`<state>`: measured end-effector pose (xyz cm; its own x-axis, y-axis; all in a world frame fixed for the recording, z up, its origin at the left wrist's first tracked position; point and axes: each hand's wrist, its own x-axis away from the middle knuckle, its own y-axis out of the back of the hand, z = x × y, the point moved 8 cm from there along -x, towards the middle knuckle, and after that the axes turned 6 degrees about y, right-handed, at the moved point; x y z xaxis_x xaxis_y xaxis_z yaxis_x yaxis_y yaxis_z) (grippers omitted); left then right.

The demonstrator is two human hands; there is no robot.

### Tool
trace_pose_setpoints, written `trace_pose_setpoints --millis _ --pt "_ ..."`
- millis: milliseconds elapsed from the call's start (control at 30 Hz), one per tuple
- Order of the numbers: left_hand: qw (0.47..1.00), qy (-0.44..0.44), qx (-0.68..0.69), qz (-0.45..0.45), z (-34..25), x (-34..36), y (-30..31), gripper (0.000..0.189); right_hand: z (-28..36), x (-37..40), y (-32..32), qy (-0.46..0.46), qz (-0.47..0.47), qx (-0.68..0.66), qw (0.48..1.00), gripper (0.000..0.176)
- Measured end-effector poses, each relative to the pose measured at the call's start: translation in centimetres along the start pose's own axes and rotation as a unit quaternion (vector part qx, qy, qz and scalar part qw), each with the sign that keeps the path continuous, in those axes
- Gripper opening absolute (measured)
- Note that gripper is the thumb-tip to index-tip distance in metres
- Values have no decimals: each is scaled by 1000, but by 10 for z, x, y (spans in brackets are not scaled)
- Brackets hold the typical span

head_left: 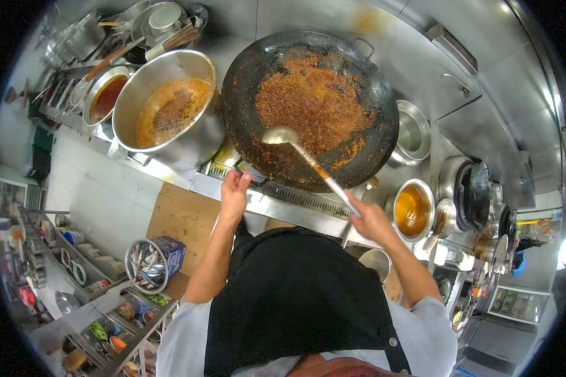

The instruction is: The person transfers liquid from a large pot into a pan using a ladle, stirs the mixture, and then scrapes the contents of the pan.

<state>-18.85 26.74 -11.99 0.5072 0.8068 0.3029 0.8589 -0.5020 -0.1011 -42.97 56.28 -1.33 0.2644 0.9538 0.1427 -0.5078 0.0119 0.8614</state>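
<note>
Wok-side at a commercial range (295,200): a cook's left hand (234,191) clamps the near loop handle of a wide, blackened steel wok (246,91) sitting on it. The right hand (372,220) is wrapped tight around the tail of a long-handled steel ladle (283,135), its bowl resting in the crumbly orange-brown fry (321,100). The loaded wok looks heavy, rigid and hot, best steadied by that handle; the ladle seems light and stiff, safest gripped far back.

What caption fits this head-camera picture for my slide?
Kitchen: left hand on the handle of the wok, right hand holding a ladle in the browned, crumbly food, beside a big pot of broth.
</note>
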Motion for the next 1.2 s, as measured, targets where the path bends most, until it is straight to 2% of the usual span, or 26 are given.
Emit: trace_pose_setpoints --millis 67,133,167,200,267,333,367,433,533,600,633,700,733,800,833,900,933,1000,1100,1200 --pt "1000 -2 12 7 8 -4 2 16 -4 -15 37 -7 -54 -12 998 80" --pt "1000 -4 23 4 9 -5 1 16 -11 -67 63 38 -146 -55 987 77" --pt "1000 -4 28 0 5 -1 -1 16 -35 -104 65 32 -165 -21 986 76" --pt "999 -4 31 -4 2 1 -1 16 -15 -137 84 -18 -166 -64 984 72" --pt "1000 -2 24 -15 0 4 0 16 -30 -206 75 -45 -210 -96 972 69" --pt "1000 -2 16 -24 -4 6 -1 16 -26 -252 53 -104 -188 -45 976 67" --pt "1000 -3 10 -27 -8 8 -1 16 -17 -254 37 -104 -178 -65 976 66" --pt "1000 -5 8 -24 -7 5 1 18 8 -225 13 -73 -130 -21 989 69" --pt "999 -21 -7 -31 -1 0 3 21 30 -126 -24 15 -43 8 999 73" --pt "994 -45 -72 -70 -17 5 9 25 44 -49 -25 -4 7 49 999 72" --pt "982 -102 -111 -114 -37 14 12 27 45 -19 -24 -26 41 48 998 71" --pt "938 -212 -188 -198 -77 36 10 33 51 11 -16 -7 15 49 999 70" --pt "916 -271 -233 -184 -90 40 4 30 54 18 -13 0 2 48 999 69" --pt "852 -385 -321 -152 -109 46 -11 25 47 -19 -10 -36 19 67 997 66" --pt "852 -385 -336 -117 -103 43 -14 21 45 -51 -5 -53 25 76 995 65" --pt "845 -384 -369 -47 -86 35 -23 15 50 -122 12 -59 -26 84 994 62" --pt "838 -386 -382 -52 -89 39 -26 9 46 -155 16 -65 -40 81 994 61" --pt "821 -400 -406 -37 -93 41 -27 10 41 -189 7 -72 -67 82 992 61" --pt "819 -404 -408 15 -99 47 -29 14 45 -180 -9 -82 -80 66 991 64" --pt "817 -402 -410 60 -113 41 -27 19 70 -95 -30 -81 -35 35 995 68"
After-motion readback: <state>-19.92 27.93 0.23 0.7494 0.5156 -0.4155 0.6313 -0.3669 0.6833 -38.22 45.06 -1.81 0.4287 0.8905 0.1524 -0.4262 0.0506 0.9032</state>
